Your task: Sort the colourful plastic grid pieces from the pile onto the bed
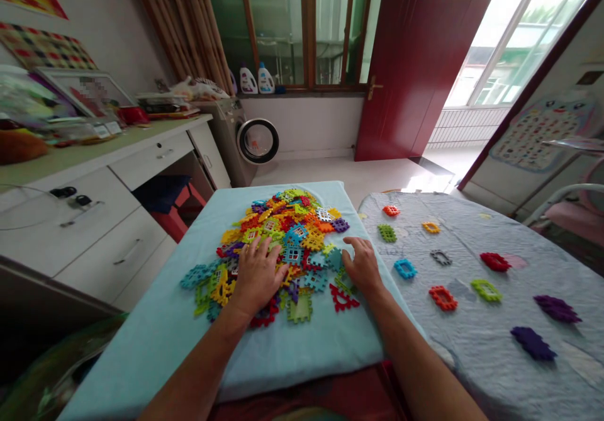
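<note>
A heap of colourful plastic interlocking building pieces (pixel 283 226) lies on the light-blue cloth of the table before me. My left hand (pixel 257 273) rests on the heap's near left side, fingers spread, holding nothing that I can see. To the right of the heap is my right hand (pixel 364 263), its thumb and forefinger apart with no piece between them. Close to its thumb lies a teal piece (pixel 334 258). A red triangular piece (pixel 343 298) sits just below, and a pale green square piece (pixel 299 308) lies at the heap's near edge.
On the right, a grey-blue cloth-covered table (pixel 415 339) carries separate pieces, including a blue frame (pixel 404 269), a red stack (pixel 495 261), a purple stack (pixel 557 308) and a dark-blue stack (pixel 533 343). A white drawer desk (pixel 94 219) stands left; a washing machine (pixel 231 131) has its door open.
</note>
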Motion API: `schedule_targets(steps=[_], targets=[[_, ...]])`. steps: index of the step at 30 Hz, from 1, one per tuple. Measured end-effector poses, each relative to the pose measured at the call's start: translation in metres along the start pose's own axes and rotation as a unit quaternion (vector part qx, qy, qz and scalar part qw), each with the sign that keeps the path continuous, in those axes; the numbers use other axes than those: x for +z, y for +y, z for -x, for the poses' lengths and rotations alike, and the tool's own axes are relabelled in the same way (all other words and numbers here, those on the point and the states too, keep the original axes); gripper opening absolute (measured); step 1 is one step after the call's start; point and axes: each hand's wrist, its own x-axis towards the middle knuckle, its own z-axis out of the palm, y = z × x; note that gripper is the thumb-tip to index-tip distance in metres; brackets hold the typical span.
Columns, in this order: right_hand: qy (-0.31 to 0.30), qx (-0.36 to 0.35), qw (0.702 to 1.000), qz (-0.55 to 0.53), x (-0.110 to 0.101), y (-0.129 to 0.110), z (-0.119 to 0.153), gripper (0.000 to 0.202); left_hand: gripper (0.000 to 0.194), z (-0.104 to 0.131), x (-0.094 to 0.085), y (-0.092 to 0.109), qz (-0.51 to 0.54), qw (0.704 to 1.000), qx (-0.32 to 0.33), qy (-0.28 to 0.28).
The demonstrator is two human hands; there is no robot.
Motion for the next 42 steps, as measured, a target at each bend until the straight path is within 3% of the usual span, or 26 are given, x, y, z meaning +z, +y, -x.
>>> schedule_targets(steps=[4, 10, 18, 23, 31, 42], targets=[[-0.018, -0.017, 0.999, -0.021, 0.001, -0.002, 0.005, 0.023, 0.042, 0.005, 0.010, 0.000, 0.012, 1.000, -0.015, -0.002], [-0.055, -0.052, 0.997, -0.018, 0.004, -0.008, 0.006, 0.021, 0.037, 0.008, 0.019, 0.006, 0.062, 0.998, 0.012, 0.001], [-0.053, -0.063, 0.997, -0.011, 0.003, -0.008, 0.008, 0.024, 0.027, 0.013, 0.014, 0.007, 0.132, 0.990, 0.046, 0.013], [-0.039, -0.076, 0.996, 0.002, -0.004, -0.022, 0.002, 0.026, 0.022, 0.012, 0.009, 0.010, 0.158, 0.986, 0.054, 0.005], [-0.184, -0.145, 0.972, 0.034, 0.006, -0.051, 0.001, 0.054, 0.018, 0.012, 0.005, 0.012, 0.142, 0.989, 0.039, -0.004], [-0.141, -0.099, 0.985, 0.006, 0.011, -0.041, 0.005, 0.020, 0.015, 0.012, 0.007, 0.008, 0.071, 0.996, -0.037, 0.048]])
